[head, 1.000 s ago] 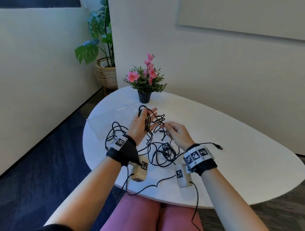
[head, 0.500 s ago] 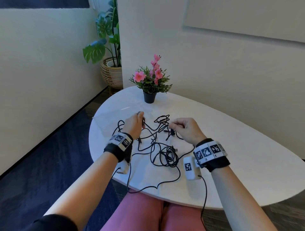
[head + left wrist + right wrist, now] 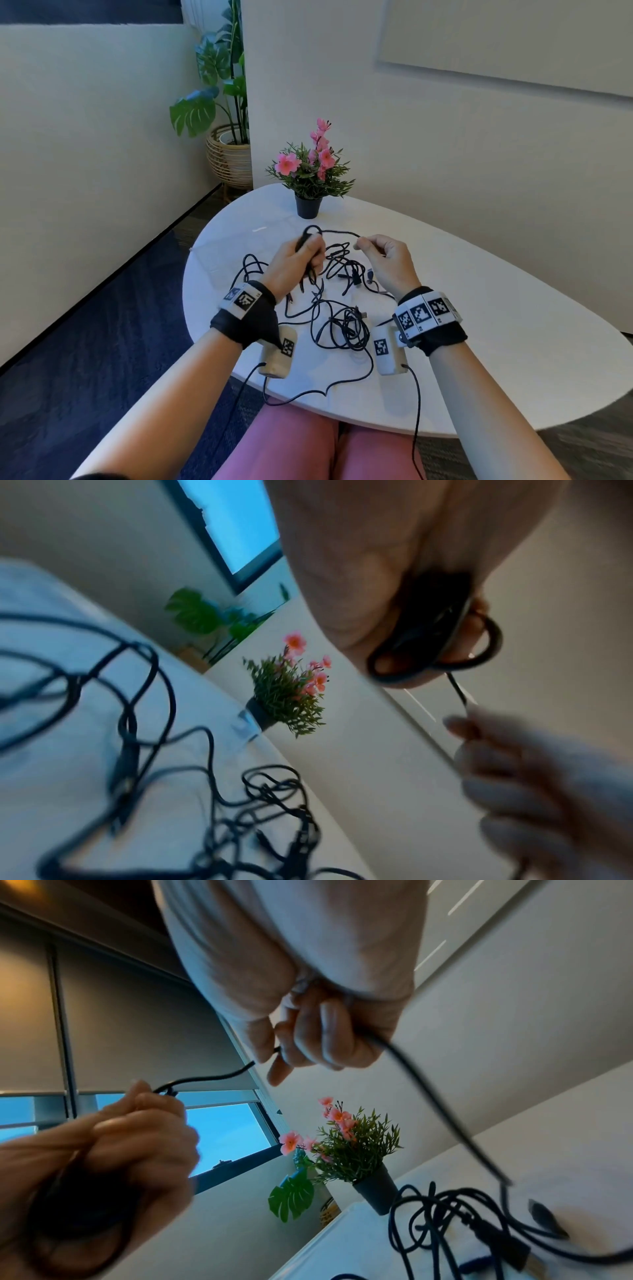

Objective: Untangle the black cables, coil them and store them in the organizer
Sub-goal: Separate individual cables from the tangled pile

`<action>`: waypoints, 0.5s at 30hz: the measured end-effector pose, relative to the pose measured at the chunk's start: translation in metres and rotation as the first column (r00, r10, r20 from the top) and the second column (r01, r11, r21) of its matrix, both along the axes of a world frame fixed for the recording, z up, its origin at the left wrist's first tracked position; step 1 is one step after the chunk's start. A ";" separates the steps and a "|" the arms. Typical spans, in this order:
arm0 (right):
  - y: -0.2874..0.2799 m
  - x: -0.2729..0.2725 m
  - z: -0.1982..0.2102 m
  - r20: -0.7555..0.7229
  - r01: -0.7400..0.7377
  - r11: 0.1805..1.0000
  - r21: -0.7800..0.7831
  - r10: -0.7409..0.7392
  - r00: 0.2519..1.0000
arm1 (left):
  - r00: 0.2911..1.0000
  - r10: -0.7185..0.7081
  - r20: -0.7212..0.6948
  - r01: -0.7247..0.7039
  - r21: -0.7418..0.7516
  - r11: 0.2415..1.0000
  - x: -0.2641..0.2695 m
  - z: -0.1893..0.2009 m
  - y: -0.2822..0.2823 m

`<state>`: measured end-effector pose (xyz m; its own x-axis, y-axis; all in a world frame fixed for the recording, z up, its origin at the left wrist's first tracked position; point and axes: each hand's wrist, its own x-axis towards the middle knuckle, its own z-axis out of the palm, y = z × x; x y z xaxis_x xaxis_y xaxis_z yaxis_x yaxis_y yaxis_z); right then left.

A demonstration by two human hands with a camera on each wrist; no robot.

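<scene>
A tangle of black cables [image 3: 337,310] lies on the white table [image 3: 496,329] in front of me. My left hand [image 3: 301,255] is raised above it and grips a small coil of black cable [image 3: 441,639] in its curled fingers. A short taut stretch of that cable [image 3: 339,233] runs across to my right hand [image 3: 380,250], which pinches it between thumb and fingers [image 3: 308,1042]. More cable hangs from the right hand down to the pile [image 3: 455,1218]. A clear organizer [image 3: 236,246] lies flat at the table's far left, hard to make out.
A small potted plant with pink flowers [image 3: 310,178] stands at the table's far edge, just beyond my hands. A big leafy plant in a woven basket [image 3: 227,154] stands on the floor to the left. A wall closes off the far side.
Both hands have lifted off the pile. The left hand now holds a gathered coil, and the right hand has drawn a stretch of cable taut between the two.
</scene>
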<state>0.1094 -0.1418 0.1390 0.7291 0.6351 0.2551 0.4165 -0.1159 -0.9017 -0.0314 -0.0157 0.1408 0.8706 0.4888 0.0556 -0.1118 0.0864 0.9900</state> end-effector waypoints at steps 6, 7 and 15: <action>-0.006 -0.014 -0.009 -0.062 -0.200 0.980 -0.019 0.199 0.978 | 0.945 0.219 0.244 -0.083 -0.467 0.880 -0.002 0.003 0.015; -0.006 -0.018 -0.012 -0.083 -0.277 0.960 -0.044 0.272 0.959 | 0.934 0.253 0.253 -0.097 -0.501 0.860 -0.003 0.003 0.017; 0.002 -0.037 -0.008 -0.125 -0.543 0.689 -0.480 0.559 0.820 | 0.855 0.517 -0.036 -0.449 -0.548 0.706 -0.007 -0.012 0.033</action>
